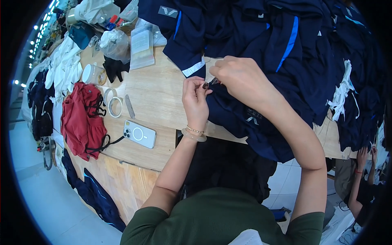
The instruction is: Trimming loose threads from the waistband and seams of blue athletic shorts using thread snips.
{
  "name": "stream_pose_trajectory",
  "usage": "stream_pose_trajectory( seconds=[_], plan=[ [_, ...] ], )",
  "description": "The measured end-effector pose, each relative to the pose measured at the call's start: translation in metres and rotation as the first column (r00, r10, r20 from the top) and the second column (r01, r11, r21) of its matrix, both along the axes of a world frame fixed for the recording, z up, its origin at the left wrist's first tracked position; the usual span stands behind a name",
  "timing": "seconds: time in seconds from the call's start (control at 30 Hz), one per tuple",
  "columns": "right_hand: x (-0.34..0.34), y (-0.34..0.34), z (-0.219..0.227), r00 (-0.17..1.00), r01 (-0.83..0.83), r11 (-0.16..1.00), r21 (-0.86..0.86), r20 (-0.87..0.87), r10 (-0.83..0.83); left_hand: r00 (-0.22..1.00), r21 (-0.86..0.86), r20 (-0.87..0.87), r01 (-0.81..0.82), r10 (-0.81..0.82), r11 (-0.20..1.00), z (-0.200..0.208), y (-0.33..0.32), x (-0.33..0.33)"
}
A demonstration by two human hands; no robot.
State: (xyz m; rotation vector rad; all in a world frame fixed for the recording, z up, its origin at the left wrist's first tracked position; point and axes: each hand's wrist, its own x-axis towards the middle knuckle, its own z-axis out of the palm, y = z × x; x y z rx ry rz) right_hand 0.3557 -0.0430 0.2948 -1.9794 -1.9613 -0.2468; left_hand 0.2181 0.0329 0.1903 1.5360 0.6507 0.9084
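Observation:
My left hand is closed, thumb and fingers pinching the edge of a navy garment that hangs over the table's near edge. A bead bracelet and a pale bangle circle that wrist. My right hand is curled just to the right of it, closed round a small tool with a dark tip and a bit of red. Most of the tool is hidden by my fingers, so its exact kind does not show. Its tip is at the cloth beside my left thumb.
More navy garments with blue stripes pile across the far and right side. To the left lie a phone, tape rolls, a red cloth bag, a white cup and plastic packets. Another person's hands show at far right.

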Motion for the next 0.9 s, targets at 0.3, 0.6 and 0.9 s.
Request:
stream_pose_trajectory(
  seconds=[0.3,0.6,0.9],
  plan=[
    [-0.002,0.003,0.007,1.000,0.000,0.999,0.045,-0.016,0.000,0.999,-0.046,0.035,0.004,-0.003,0.999,0.004,-0.002,-0.001],
    [-0.011,0.004,-0.004,0.999,-0.035,0.999,-0.027,-0.025,0.034,1.000,0.013,-0.006,0.019,-0.018,1.000,0.013,-0.003,-0.002],
    [0.039,-0.084,0.048,0.886,0.413,0.893,0.178,-0.303,-0.350,1.000,-0.095,0.007,-0.004,0.005,0.995,-0.002,0.024,-0.023]
  ],
)
